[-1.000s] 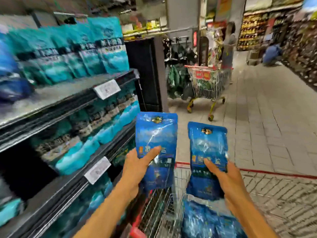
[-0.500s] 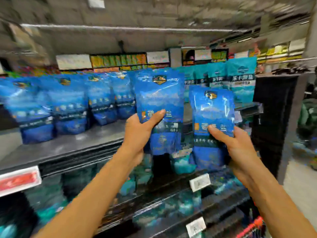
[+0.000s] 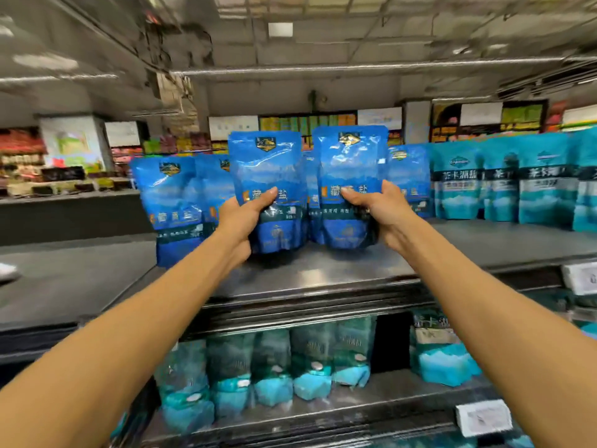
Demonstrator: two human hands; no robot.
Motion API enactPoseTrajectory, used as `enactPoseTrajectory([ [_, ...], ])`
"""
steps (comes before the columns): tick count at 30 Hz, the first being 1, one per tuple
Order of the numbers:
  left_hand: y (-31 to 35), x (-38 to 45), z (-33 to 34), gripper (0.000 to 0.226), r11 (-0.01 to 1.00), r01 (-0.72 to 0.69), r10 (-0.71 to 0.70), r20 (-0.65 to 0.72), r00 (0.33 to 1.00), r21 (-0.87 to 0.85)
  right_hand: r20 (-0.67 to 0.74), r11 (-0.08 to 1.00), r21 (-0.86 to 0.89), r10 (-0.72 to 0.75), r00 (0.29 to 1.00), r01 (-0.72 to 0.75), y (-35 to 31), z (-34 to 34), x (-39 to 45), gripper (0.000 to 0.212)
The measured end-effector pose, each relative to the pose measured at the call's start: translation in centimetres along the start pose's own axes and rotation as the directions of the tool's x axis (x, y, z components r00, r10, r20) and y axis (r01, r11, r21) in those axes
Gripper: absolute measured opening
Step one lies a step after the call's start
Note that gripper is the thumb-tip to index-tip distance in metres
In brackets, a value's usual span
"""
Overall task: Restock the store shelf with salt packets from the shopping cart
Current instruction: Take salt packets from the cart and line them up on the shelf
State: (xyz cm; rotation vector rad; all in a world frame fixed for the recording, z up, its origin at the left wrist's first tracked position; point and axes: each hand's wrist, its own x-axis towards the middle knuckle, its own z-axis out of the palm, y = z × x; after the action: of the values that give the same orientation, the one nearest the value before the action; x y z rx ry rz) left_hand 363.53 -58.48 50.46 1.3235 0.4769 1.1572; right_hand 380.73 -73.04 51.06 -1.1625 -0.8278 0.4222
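Note:
My left hand (image 3: pixel 240 221) grips a blue salt packet (image 3: pixel 265 169) upright, thumb across its front. My right hand (image 3: pixel 379 211) grips a second blue salt packet (image 3: pixel 350 163) beside it. Both packets stand with their bases at or just above the grey top shelf (image 3: pixel 307 273), in front of a row of matching blue packets (image 3: pixel 168 195). Whether the bases touch the shelf I cannot tell. The shopping cart is out of view.
Teal salt packets (image 3: pixel 458 185) fill the top shelf to the right. The lower shelf (image 3: pixel 355 412) holds more teal packets (image 3: pixel 310 367). White price tags (image 3: pixel 484 417) hang on the shelf edges. Bare shelf surface lies at the left (image 3: pixel 64 286).
The view swung from the cart and aisle to face the shelf. Both hands carried their packets forward and down onto the top shelf area, closer together.

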Motion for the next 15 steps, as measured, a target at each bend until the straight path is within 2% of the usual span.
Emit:
enactPoseTrajectory([
  [5, -2.8, 1.9, 0.1, 0.065, 0.993, 0.094, -0.092, -0.029, 0.995, 0.078, 0.026, 0.995, -0.077, 0.061, 0.998, -0.059, 2.9, 0.6, 3.5, 0.025],
  [8, -3.6, 2.3, 0.1, 0.054, 0.993, 0.066, -0.066, -0.011, 0.998, 0.096, 0.073, 0.985, -0.164, 0.061, 0.995, -0.048, 3.8, 0.2, 4.6, 0.026],
  [11, -3.5, 2.0, -0.6, 0.032, 0.948, -0.030, 0.002, 0.088, 0.996, 0.316, 0.162, 0.907, -0.419, 0.018, 0.987, 0.052, 3.9, -1.1, 5.0, 0.021],
  [13, -3.1, 1.7, -1.8, 0.031, 0.793, -0.155, 0.039, 0.206, 0.978, 0.588, 0.181, 0.794, -0.603, 0.040, 0.983, 0.078, 4.0, -1.8, 4.8, 0.032],
  [15, -2.9, 1.6, -2.9, 0.043, 0.559, -0.224, 0.053, 0.235, 0.970, 0.798, 0.171, 0.691, -0.718, 0.064, 0.983, 0.080, 4.0, -2.1, 4.5, 0.046],
])
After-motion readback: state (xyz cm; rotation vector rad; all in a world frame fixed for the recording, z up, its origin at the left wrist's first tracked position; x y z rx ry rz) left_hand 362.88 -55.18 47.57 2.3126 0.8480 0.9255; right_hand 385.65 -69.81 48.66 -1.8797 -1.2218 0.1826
